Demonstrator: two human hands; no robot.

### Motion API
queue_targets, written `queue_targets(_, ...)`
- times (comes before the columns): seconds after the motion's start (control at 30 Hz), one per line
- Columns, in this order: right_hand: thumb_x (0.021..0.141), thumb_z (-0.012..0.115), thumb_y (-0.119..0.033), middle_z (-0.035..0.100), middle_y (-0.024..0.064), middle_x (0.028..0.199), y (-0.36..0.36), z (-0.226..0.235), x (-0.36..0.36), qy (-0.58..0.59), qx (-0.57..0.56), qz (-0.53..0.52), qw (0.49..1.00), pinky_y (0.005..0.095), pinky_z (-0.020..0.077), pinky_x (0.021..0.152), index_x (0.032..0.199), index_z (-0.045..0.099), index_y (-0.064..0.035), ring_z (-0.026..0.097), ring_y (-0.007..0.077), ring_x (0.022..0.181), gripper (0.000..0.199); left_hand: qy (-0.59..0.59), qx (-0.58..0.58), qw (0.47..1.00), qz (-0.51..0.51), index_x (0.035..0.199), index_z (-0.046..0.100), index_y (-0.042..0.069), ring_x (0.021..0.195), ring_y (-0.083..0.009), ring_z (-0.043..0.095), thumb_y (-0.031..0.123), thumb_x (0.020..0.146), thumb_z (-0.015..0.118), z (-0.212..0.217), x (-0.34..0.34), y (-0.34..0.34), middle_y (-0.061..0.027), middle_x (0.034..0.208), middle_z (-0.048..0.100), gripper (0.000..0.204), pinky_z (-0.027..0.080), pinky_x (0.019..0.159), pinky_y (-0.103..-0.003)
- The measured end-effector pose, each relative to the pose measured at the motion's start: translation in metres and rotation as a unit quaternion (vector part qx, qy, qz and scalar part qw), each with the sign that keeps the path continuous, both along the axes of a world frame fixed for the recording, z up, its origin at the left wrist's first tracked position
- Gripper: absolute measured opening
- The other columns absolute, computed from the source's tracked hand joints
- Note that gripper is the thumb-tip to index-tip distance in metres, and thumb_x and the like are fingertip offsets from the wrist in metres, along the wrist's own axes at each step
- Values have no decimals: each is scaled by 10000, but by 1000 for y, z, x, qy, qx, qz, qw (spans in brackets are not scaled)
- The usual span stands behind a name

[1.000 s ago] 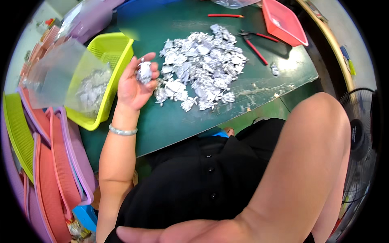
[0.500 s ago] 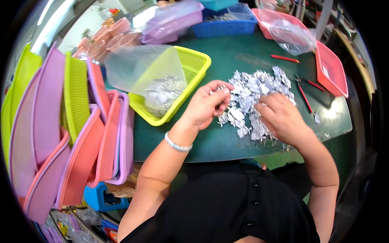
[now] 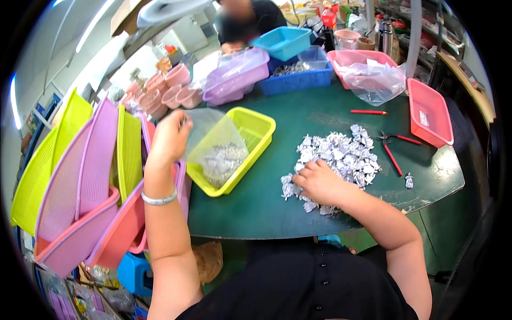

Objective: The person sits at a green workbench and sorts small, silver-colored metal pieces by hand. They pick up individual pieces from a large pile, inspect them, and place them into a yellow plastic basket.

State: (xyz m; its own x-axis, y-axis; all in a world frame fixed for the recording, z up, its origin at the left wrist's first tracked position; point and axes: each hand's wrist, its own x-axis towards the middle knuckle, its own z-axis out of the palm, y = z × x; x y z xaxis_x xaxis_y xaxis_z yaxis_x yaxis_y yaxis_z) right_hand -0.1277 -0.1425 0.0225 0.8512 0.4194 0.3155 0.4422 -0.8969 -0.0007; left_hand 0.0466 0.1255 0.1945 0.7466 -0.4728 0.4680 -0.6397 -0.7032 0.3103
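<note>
A heap of crumpled silver metal pieces (image 3: 349, 154) lies on the green table. My right hand (image 3: 322, 184) rests on the heap's near left edge, its fingers bent a little and slightly apart over the pieces. My left hand (image 3: 172, 136) is raised at the mouth of a clear plastic bag (image 3: 205, 130), fingers curled closed. What it holds is too small to make out, and whether it touches the bag cannot be told. The bag sits in a yellow-green basket (image 3: 266, 125), with small silver bits (image 3: 224, 160) at its bottom.
Red-handled pliers (image 3: 392, 154), a red pen (image 3: 368, 112) and a single silver piece (image 3: 409, 181) lie right of the heap. A pink bin (image 3: 433, 114) stands at the right edge. Stacked baskets (image 3: 90, 170) crowd the left. Behind the blue bin (image 3: 296, 81) is another person.
My left hand has moved left from beside the heap to the bag's mouth. My right hand has shifted to the heap's near left edge. The view has tilted up, showing another person.
</note>
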Motion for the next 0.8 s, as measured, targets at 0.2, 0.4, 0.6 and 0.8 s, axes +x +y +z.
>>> queue_targets(0.2, 674, 658, -236, 563, 25, 834, -5, -10, -4, -26, 44, 15, 999, 356, 358, 789, 874, 591, -93, 482, 218, 901, 255, 68, 31, 997, 22, 980, 577, -20, 737, -263, 590, 156, 790, 584, -3, -2, -3, -168, 797, 605, 258, 452, 677, -333)
queue_targets(0.4, 680, 665, -241, 558, 31, 839, -9, -10, -7, -21, 63, 17, 998, 354, 353, 790, 874, 585, -88, 487, 217, 907, 260, -74, -48, 996, -25, 909, 595, -36, 759, -283, 582, 205, 819, 574, 5, -54, -26, -154, 824, 605, 259, 450, 693, -337)
queue_targets(0.6, 674, 677, -227, 538, 57, 849, -13, -10, -7, -9, 92, 23, 995, 363, 359, 784, 957, 581, -82, 482, 232, 903, 332, -228, -106, 961, -112, 852, 595, -4, 783, -323, 567, 57, 731, 621, -9, -104, -47, -170, 848, 576, 139, 454, 706, -364)
queue_targets(0.8, 668, 666, -162, 499, 88, 872, -11, -2, -9, -9, 136, 26, 990, 374, 370, 775, 1010, 565, -80, 479, 257, 888, 366, 11, -8, 971, -240, 960, 576, 9, 828, -313, 563, 110, 725, 654, -91, -118, -77, -152, 934, 552, 268, 465, 706, -351)
